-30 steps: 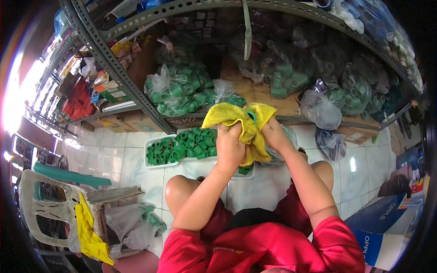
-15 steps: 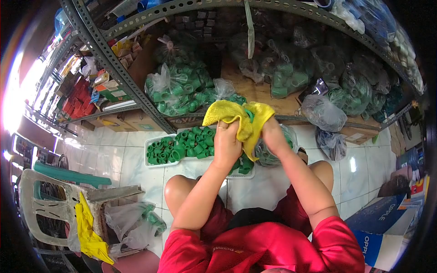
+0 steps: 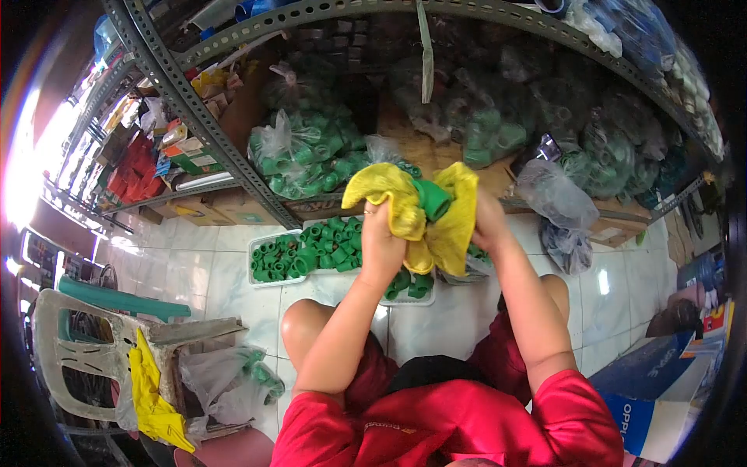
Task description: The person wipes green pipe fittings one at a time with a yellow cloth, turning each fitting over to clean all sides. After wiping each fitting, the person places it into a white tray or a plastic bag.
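A yellow cloth (image 3: 450,233) is spread between my two hands in front of the shelf. In its middle sits a green pipe fitting (image 3: 433,201), its round open end facing to the lower right. My left hand (image 3: 383,243) is closed around the cloth and the left side of the fitting. On the other side, my right hand (image 3: 489,222) grips the right part of the cloth, most of its fingers hidden behind the fabric. Below my hands, white trays (image 3: 289,282) hold many small green fittings (image 3: 327,247) on the tiled floor.
Plastic bags of green fittings (image 3: 299,156) fill the metal-framed shelf (image 3: 210,128). A worn plastic chair (image 3: 58,350) with another yellow cloth (image 3: 152,393) stands at left, beside a clear bag (image 3: 226,381). A blue box (image 3: 642,381) lies at right.
My right hand has shifted a little right and up, opening the cloth out. More of the green pipe fitting now shows between the folds.
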Action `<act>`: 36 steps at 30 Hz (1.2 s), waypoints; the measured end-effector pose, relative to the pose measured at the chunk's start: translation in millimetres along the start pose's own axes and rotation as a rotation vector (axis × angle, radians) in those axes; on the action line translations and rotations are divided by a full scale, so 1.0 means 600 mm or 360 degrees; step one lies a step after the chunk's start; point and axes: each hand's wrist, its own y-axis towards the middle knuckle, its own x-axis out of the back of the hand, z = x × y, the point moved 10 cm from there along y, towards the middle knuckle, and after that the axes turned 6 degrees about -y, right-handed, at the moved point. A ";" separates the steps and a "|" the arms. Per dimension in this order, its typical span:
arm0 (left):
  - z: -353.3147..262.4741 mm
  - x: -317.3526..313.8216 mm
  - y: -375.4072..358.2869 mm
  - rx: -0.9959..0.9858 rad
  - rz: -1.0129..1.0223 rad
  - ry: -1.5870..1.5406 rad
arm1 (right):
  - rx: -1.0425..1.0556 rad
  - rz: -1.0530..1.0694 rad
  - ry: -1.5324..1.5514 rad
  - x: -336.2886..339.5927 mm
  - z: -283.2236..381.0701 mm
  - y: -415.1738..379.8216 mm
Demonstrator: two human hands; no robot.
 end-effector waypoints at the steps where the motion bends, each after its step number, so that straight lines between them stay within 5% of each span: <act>1: 0.014 0.012 0.003 0.0083 -0.0084 -0.0165 | 0.0047 0.0055 -0.0160 0.017 0.014 0.005; 6: 0.055 0.000 -0.006 0.0493 0.0022 -0.0683 | 0.0071 0.0336 -0.0240 -0.044 0.047 -0.026; 8: 0.008 -0.013 -0.001 0.0176 0.0198 -0.0393 | -0.0080 0.0526 -0.0776 -0.033 -0.001 -0.030; 14: -0.006 -0.033 0.000 0.0057 0.0336 -0.0279 | 0.0205 0.0278 -0.0760 -0.064 0.019 -0.030; 16: -0.022 -0.044 -0.002 0.0009 0.0400 -0.0424 | 0.0080 0.0068 -0.0392 -0.040 0.014 -0.029; 20: -0.026 -0.041 -0.004 -0.0014 0.0374 -0.0339 | -0.0299 0.0271 0.0052 -0.046 -0.025 -0.031; 23: 0.020 -0.018 -0.005 0.0228 0.0089 -0.0290 | -0.0325 0.0089 0.0123 -0.032 -0.047 -0.034; 28: 0.012 0.008 0.012 0.0086 0.0050 0.0163 | 0.0008 0.0333 0.0219 -0.084 -0.020 -0.033; 30: 0.011 0.002 0.011 0.0184 0.0129 -0.0149 | 0.0183 0.0345 -0.0460 -0.067 -0.011 -0.035; 32: 0.025 0.003 0.005 0.0221 0.0103 -0.0149 | 0.0239 0.0372 -0.0493 -0.056 -0.006 -0.032; 34: 0.052 -0.002 -0.002 0.0370 0.0169 -0.0202 | 0.0418 0.0411 -0.1480 -0.079 0.014 -0.052; 36: 0.055 -0.006 -0.005 0.0396 0.0120 -0.0216 | 0.0493 0.0447 -0.1282 -0.089 0.001 -0.054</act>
